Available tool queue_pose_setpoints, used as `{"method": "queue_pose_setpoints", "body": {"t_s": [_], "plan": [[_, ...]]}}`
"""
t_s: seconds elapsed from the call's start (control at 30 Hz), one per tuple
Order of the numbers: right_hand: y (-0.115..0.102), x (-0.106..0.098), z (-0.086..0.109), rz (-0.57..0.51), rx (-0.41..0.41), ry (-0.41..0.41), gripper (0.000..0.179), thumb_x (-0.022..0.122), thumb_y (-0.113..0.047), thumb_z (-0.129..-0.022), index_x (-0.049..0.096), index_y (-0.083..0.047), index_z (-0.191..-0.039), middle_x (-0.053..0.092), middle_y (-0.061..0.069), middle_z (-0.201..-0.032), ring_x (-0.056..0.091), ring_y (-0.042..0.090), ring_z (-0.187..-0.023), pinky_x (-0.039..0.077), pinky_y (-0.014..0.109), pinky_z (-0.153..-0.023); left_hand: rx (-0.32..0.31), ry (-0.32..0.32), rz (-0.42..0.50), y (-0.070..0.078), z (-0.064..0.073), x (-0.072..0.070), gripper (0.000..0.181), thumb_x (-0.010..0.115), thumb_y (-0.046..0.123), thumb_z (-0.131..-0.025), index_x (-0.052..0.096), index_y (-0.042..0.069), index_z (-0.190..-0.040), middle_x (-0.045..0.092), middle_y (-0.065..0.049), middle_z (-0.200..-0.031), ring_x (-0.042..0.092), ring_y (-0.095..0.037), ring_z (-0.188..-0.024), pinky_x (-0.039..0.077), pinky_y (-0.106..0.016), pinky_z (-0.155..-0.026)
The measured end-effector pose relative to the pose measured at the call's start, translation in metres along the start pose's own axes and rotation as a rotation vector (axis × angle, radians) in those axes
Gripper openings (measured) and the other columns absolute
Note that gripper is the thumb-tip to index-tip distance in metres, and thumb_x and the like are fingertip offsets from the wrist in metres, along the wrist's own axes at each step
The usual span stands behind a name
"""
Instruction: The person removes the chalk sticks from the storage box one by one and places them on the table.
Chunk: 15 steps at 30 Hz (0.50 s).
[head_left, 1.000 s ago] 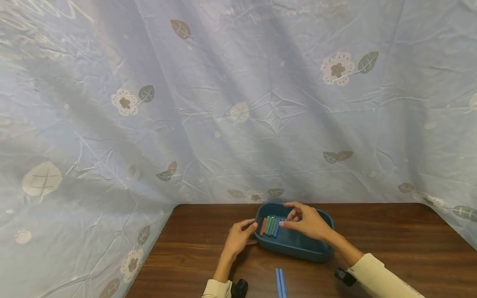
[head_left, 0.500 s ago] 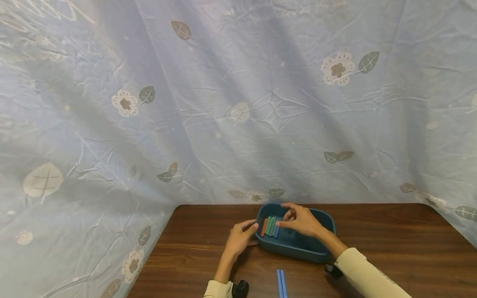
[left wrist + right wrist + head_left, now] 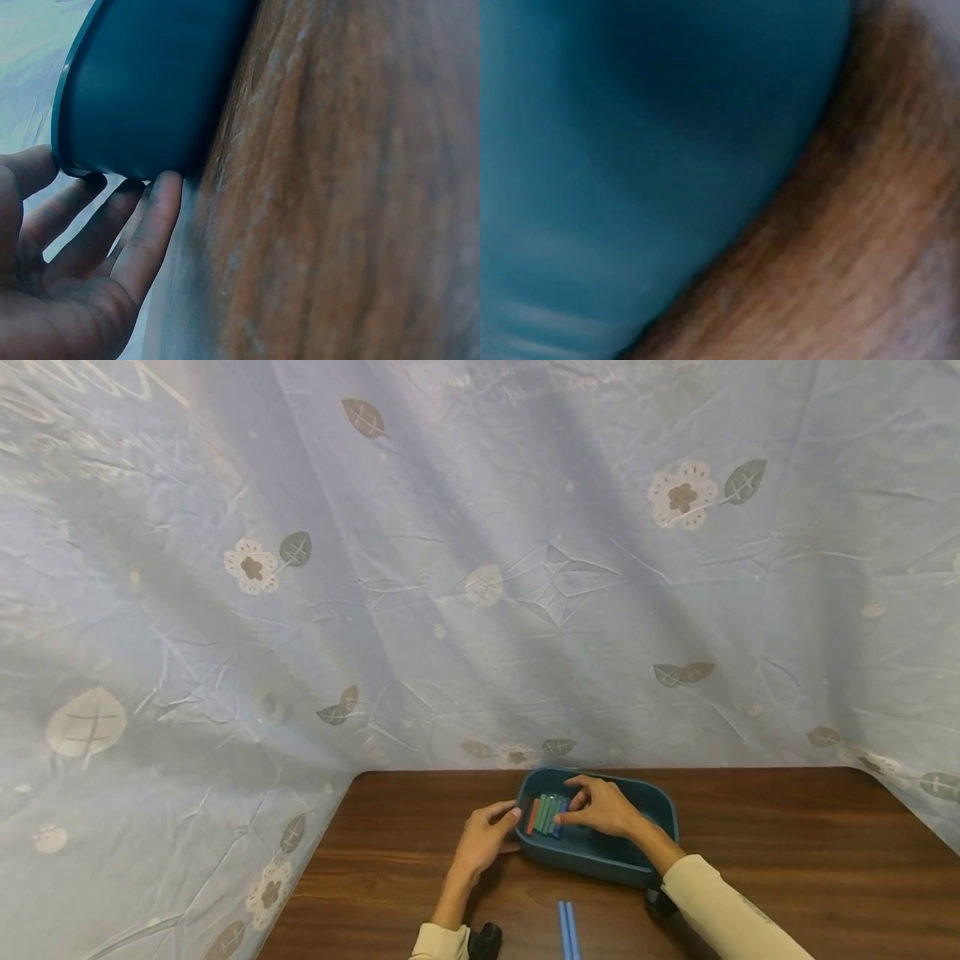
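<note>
A teal plastic box (image 3: 577, 858) stands toward the back of the table in the head view. Short red, green and blue sticks (image 3: 547, 815) lie side by side at its left end. My left hand (image 3: 480, 842) holds that end, thumb at the rim; in the left wrist view its fingertips (image 3: 169, 180) meet the outer wall. Over the box, my right hand (image 3: 603, 810) curls thumb and fingers around the blue stick (image 3: 559, 828) at the row's right side, hiding part of it. The right wrist view has only the box's blurred wall (image 3: 667, 187) and table.
Two longer light-blue sticks (image 3: 568, 931) lie parallel on the wooden table (image 3: 405, 860), in front of the box. A patterned grey-blue cloth (image 3: 480, 693) hangs right behind the table's back edge. Black wrist cameras (image 3: 485, 941) sit on both wrists.
My right hand and forearm have shifted left and slightly nearer, so the thumb now overlaps the blue stick in the row. My left hand stays at the box's left end.
</note>
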State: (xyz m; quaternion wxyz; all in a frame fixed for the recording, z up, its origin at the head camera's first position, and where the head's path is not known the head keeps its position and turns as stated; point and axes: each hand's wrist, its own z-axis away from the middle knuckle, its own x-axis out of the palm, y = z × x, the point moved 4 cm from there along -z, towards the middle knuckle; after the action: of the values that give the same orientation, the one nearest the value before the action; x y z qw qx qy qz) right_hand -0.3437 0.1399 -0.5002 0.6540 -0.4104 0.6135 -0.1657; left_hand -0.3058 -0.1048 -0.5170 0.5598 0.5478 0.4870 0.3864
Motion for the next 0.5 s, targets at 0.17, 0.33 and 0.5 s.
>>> {"method": "queue_pose_setpoints", "body": {"t_s": [0.17,0.33,0.5], "plan": [[0.0029,0.0033,-0.0018,0.042,0.013,0.003,0.086,0.094,-0.04,-0.083,0.058,0.007,-0.146,0.076,-0.001,-0.089,0.066,0.009,-0.074,0.06,0.028,-0.069,0.01,-0.003,-0.002,0.0016,-0.0007,0.0,0.049,0.066,0.027,-0.109,0.063,-0.006,-0.145,0.067,-0.032,-0.139,0.072,-0.044,-0.122,0.07,-0.046,-0.087],[0.0045,0.0047,-0.0018,0.058,0.027,0.017,0.086,0.096,-0.039,-0.08,0.06,0.007,-0.143,0.075,-0.002,-0.087,0.063,0.01,-0.074,0.058,0.029,-0.07,0.012,-0.006,-0.011,0.0027,-0.0003,0.0007,0.048,0.065,0.026,-0.109,0.062,-0.006,-0.145,0.065,-0.033,-0.141,0.071,-0.045,-0.124,0.07,-0.046,-0.087],[0.0056,0.0055,-0.0012,0.074,0.056,0.01,0.086,0.097,-0.04,-0.078,0.063,0.006,-0.141,0.073,-0.003,-0.086,0.063,0.011,-0.075,0.057,0.028,-0.071,0.01,-0.002,0.005,0.0034,0.0007,0.001,0.048,0.065,0.026,-0.109,0.063,-0.006,-0.145,0.065,-0.034,-0.141,0.071,-0.045,-0.124,0.07,-0.049,-0.087]]}}
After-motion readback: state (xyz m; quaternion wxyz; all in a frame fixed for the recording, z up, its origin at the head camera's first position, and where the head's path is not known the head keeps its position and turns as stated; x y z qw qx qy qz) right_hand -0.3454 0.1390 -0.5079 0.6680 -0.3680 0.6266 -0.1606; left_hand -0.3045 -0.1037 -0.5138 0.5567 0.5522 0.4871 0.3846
